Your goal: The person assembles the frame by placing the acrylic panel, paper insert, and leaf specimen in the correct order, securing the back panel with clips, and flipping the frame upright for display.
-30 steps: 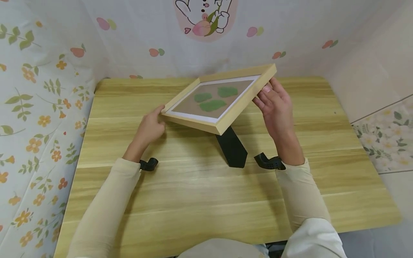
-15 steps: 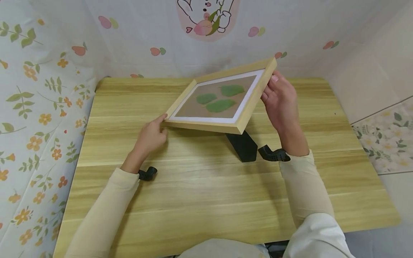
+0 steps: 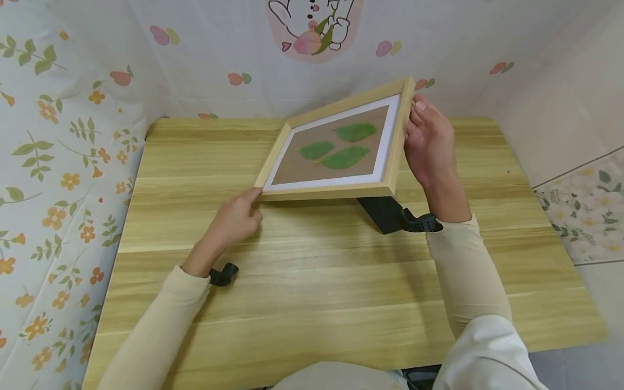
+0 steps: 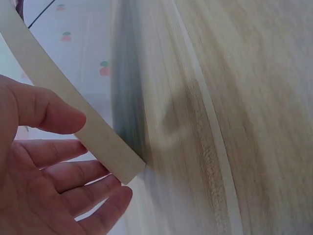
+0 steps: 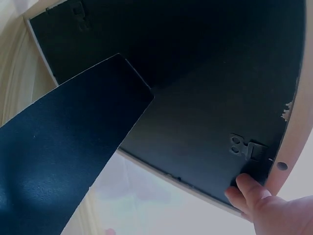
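Observation:
A light wooden picture frame (image 3: 317, 193) is held tilted above the table, its right side higher than its left. Inside it, a white mat surrounds a brown sheet with green leaves (image 3: 346, 158). At the lower left corner my left hand (image 3: 236, 218) pinches the rim, thumb on one side and fingers on the other. My right hand (image 3: 431, 143) holds the right edge, its fingers (image 5: 252, 188) reaching onto the black backboard (image 5: 210, 98). From the back a black easel leg (image 5: 73, 142) sticks out, its lower end (image 3: 382, 215) showing below the frame.
The wood-grain table (image 3: 312, 303) runs under both arms. A white patterned curtain (image 3: 195, 54) hangs behind it, and a floral one (image 3: 63, 189) on the left. Two metal hangers, one a small hook plate (image 5: 247, 147), sit on the backboard.
The frame's right side has risen and its face has turned more toward the head camera. My left hand has come slightly nearer and to the right; my right hand has moved up and farther away.

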Demonstrator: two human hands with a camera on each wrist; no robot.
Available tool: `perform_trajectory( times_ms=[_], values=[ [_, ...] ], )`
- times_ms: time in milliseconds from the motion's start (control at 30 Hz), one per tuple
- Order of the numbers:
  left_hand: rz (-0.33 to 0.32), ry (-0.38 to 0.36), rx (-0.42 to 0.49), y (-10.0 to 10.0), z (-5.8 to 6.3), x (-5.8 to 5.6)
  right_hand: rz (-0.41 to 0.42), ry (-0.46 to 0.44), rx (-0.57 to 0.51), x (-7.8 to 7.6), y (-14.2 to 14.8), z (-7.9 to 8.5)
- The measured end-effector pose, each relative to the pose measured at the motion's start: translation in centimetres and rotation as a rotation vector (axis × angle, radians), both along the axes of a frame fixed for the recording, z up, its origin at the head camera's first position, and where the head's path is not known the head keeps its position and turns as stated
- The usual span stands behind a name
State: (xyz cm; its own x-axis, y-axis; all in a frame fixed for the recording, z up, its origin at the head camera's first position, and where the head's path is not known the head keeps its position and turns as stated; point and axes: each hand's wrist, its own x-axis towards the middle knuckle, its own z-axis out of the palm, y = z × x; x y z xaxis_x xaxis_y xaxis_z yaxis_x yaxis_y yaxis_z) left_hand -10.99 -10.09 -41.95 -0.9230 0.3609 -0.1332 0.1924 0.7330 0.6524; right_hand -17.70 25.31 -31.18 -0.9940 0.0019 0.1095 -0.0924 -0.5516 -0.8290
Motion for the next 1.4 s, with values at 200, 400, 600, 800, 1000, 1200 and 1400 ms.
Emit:
perform_trajectory(
  times_ms=[200, 400, 600, 800, 1000, 1200, 1400],
  values=[
    [-0.051, 0.023, -0.013, 0.2, 0.4, 0.6, 0.005, -0.006, 0.055, -0.3, 0.0, 0.1],
    [-0.003, 0.017, 0.017, 0.1, 0.5, -0.1, -0.010, -0.038, 0.056, 0.1, 0.4, 0.1],
    [0.036, -0.013, 0.105, -0.2, -0.2, -2.3, -0.076, -0.063, 0.099, 2.4, 1.5, 0.1],
    [0.074, -0.093, 0.132, -0.7, -0.7, -4.0, -0.153, 0.011, 0.185, 7.1, 1.3, -0.7],
    [0.102, -0.184, 0.157, -0.8, -0.8, -4.9, -0.202, 0.129, 0.214, 11.1, -0.7, -1.9],
    [0.111, -0.220, 0.224, -0.8, -1.4, -5.3, -0.198, 0.239, 0.258, 12.6, -2.5, -2.4],
    [0.104, -0.266, 0.321, -0.4, -1.8, -5.1, -0.229, 0.283, 0.319, 12.4, -3.2, -2.8]
  ],
)
